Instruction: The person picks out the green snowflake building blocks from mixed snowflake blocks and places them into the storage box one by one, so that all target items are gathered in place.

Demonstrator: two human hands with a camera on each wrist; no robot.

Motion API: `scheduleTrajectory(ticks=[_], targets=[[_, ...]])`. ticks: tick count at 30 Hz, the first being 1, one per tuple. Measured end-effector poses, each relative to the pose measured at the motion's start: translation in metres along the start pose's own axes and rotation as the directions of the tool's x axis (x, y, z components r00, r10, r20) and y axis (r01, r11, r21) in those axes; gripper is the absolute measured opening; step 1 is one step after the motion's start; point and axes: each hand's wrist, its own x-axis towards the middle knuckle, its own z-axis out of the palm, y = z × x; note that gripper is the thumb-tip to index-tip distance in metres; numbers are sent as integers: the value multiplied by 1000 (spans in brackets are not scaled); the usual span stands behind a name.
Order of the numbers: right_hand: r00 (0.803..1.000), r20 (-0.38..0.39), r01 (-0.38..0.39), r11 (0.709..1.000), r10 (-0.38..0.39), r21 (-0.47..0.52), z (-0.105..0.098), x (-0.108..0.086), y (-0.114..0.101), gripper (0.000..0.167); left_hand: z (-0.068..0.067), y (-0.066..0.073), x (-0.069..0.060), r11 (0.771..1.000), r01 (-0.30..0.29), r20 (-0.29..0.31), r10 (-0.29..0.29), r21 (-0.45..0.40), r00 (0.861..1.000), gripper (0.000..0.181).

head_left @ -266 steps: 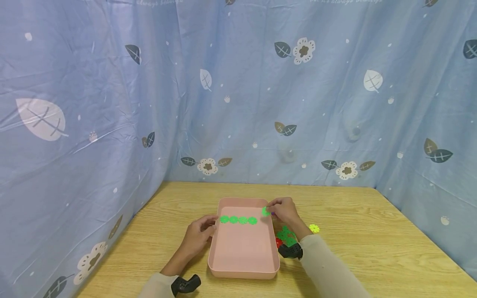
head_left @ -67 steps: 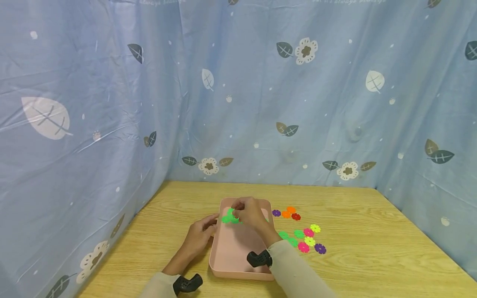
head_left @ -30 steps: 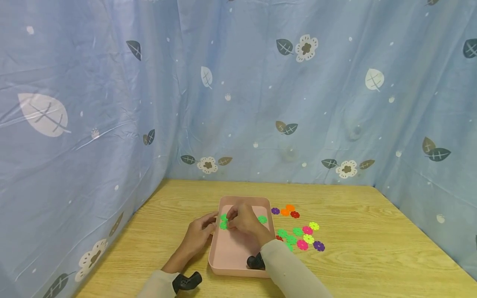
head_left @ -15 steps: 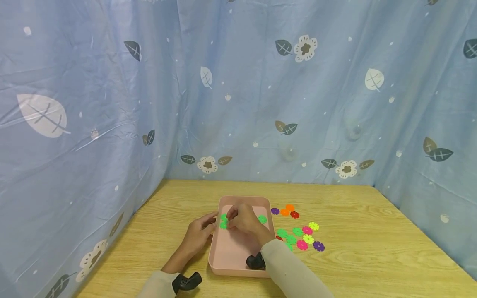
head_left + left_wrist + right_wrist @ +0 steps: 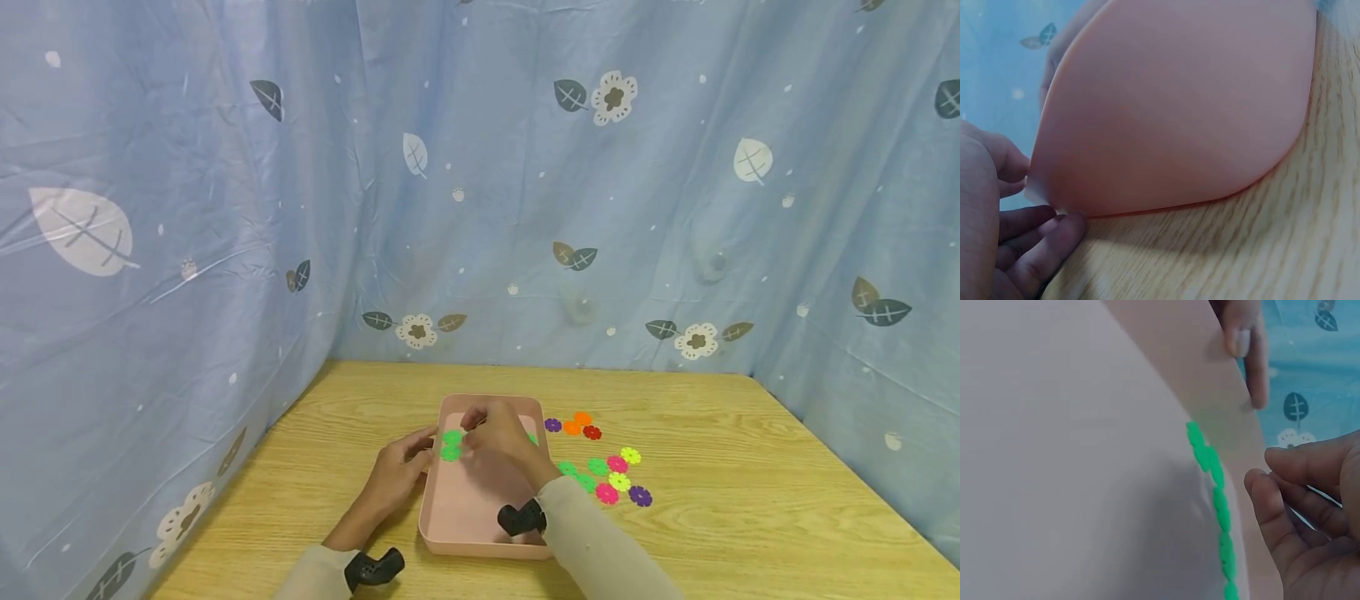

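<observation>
A pink tray (image 5: pixel 480 508) lies on the wooden table. My left hand (image 5: pixel 401 471) holds its left side; in the right wrist view, fingers of that left hand (image 5: pixel 1246 344) straddle the rim. Over the tray's far part hovers my right hand (image 5: pixel 501 432), its fingers loosely bent. The right wrist view shows nothing between that hand's thumb and forefinger. Near the tray's left wall, a green notched flower disc (image 5: pixel 452 437) has another green disc (image 5: pixel 450 452) touching its near side. The right hand hides much of the row; one more green disc (image 5: pixel 532 437) peeks out to its right.
To the tray's right lie loose flower discs: several green ones (image 5: pixel 586 483), pink (image 5: pixel 607 493), yellow (image 5: pixel 619 482) and purple (image 5: pixel 641 497). Farther back are orange (image 5: pixel 582 418), red (image 5: pixel 592 432) and purple (image 5: pixel 552 425) discs. A blue patterned curtain (image 5: pixel 480 208) surrounds the table.
The right hand brought a green disc to the row's left end and set it on the near side. Since half a second ago it has drawn slightly away rightward. The left hand stayed put.
</observation>
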Motion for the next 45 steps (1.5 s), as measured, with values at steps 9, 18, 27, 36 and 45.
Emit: scheduleTrajectory(ticks=[9,18,27,36,45], targets=[[999,-51,2,999,-4,-44,-31,-7,-12,14,5,-8,1,1000,1,-39,0,29,999,42],[998,-59,30,997,-34,-67,-80,-31,-16,14,7,-17,0,999,-3,-24,4,51,1000,42],[999,-25,35,968,-43,-250,-121,-51,-5,13,8,-1,-6,999,3,-43,-1,49,999,41],[995,95,1,918,40,-396,-135,-64,21,15,6,-7,-3,999,14,-36,-13,42,999,43],[977,211,79,900,15,-429,-130,-72,40,21,7,-27,5,997,10,-56,-5,81,998,43]])
